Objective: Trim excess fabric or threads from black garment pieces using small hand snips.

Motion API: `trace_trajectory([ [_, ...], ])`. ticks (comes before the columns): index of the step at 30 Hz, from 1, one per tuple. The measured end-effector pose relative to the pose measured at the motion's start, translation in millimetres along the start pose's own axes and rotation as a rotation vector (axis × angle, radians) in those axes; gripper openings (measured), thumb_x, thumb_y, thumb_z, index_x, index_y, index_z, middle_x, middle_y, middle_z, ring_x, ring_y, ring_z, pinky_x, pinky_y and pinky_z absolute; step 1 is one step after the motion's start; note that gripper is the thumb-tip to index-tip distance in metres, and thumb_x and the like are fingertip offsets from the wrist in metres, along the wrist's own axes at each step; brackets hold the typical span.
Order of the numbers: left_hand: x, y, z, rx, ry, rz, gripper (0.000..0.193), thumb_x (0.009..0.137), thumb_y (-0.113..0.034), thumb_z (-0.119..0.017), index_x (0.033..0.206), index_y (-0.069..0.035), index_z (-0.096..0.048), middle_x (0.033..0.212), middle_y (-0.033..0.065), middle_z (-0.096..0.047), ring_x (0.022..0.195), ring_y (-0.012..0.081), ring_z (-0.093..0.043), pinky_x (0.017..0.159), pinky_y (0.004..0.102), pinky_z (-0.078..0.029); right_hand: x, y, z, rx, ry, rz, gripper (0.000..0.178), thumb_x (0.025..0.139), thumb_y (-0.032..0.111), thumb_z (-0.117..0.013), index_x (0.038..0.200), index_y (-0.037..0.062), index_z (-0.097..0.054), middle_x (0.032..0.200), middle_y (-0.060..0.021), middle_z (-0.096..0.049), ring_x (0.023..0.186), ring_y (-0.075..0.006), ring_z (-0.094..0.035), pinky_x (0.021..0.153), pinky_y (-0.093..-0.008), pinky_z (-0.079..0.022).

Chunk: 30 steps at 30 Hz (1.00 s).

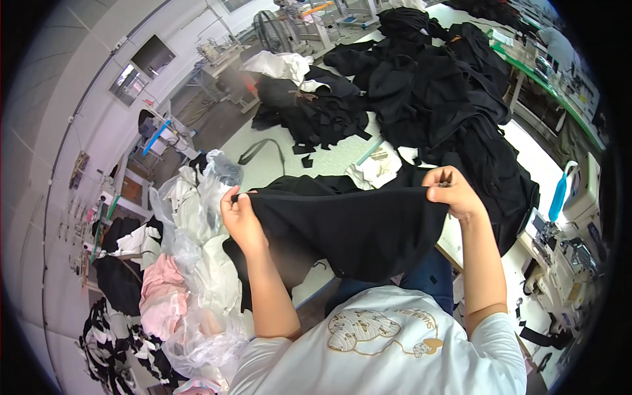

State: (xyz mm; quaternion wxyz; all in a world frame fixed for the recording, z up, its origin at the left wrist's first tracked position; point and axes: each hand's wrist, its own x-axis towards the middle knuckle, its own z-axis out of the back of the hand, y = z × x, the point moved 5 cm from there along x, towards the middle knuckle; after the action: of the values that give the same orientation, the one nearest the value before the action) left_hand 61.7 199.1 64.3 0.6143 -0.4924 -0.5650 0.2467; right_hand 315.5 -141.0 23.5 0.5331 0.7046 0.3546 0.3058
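Note:
A piece of black fabric (349, 227) is stretched sideways between my hands, over the near edge of the table (309, 161). My left hand (242, 220) pinches its left upper corner between thumb and fingers. At the opposite upper corner, my right hand (455, 192) grips the cloth the same way. The top edge runs almost straight from hand to hand, and the lower part hangs loose toward my lap. More black cloth lies on the table just behind it.
A large heap of black garments (434, 85) covers the far right of the table. Small black scraps (316, 122) lie beside a white cloth (280, 66). Clear plastic bags (197, 263) and a pink cloth (163, 296) crowd my left. A sewing machine (566, 270) stands at right.

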Motion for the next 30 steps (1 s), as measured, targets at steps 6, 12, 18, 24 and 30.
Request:
trace_trajectory([
  [6,-78,-31,-109,0.310,0.621,-0.299,0.027,0.086,-0.002,-0.063,0.112,-0.002,-0.064,0.114,0.0131,-0.064,0.110,0.0285,-0.060,0.099,0.0371,-0.046,12,-5,-39,0.003,0.066,-0.075,0.030,0.074,0.017,-0.082,0.094,0.0012,-0.065,0.086,-0.0011,-0.065,0.077,-0.0080,-0.059,0.074,-0.0238,-0.048],
  [12,-122,-44,-136,-0.006,1.107,0.281,0.030,0.092,-0.027,-0.071,0.098,0.001,-0.060,0.080,-0.0004,-0.060,0.077,0.0055,-0.053,0.070,0.0229,-0.044,11,15,-66,-0.082,0.278,-0.052,0.021,0.079,0.015,-0.080,0.086,-0.0002,-0.068,0.074,0.0029,-0.062,0.068,-0.0039,-0.054,0.062,-0.0212,-0.042],
  [18,-65,-67,-76,-0.406,0.736,0.384,0.041,0.083,-0.041,-0.078,0.089,-0.004,-0.061,0.085,0.0013,-0.063,0.078,0.0083,-0.058,0.072,0.0218,-0.045,6,23,-43,-0.092,0.268,-0.001,0.022,0.078,0.017,-0.082,0.083,0.0007,-0.068,0.068,0.0050,-0.060,0.063,-0.0026,-0.050,0.058,-0.0206,-0.038],
  [24,-20,-80,-14,-0.569,0.545,0.258,0.033,0.093,-0.035,-0.067,0.094,-0.006,-0.050,0.092,0.0083,-0.063,0.081,0.0185,-0.064,0.074,0.0321,-0.054,3,30,-24,-0.059,0.142,0.014,0.044,0.062,0.037,-0.093,0.071,0.0025,-0.066,0.062,0.0062,-0.053,0.056,-0.0018,-0.044,0.051,-0.0201,-0.030],
  [30,3,-78,22,-0.047,0.262,-0.166,0.027,0.086,-0.022,-0.077,0.090,-0.004,-0.057,0.088,0.0020,-0.056,0.082,0.0137,-0.054,0.078,0.0240,-0.044,-4,35,-5,-0.047,0.105,0.013,0.047,0.057,0.035,-0.095,0.075,0.0008,-0.068,0.065,0.0041,-0.058,0.057,-0.0027,-0.049,0.052,-0.0183,-0.034],
])
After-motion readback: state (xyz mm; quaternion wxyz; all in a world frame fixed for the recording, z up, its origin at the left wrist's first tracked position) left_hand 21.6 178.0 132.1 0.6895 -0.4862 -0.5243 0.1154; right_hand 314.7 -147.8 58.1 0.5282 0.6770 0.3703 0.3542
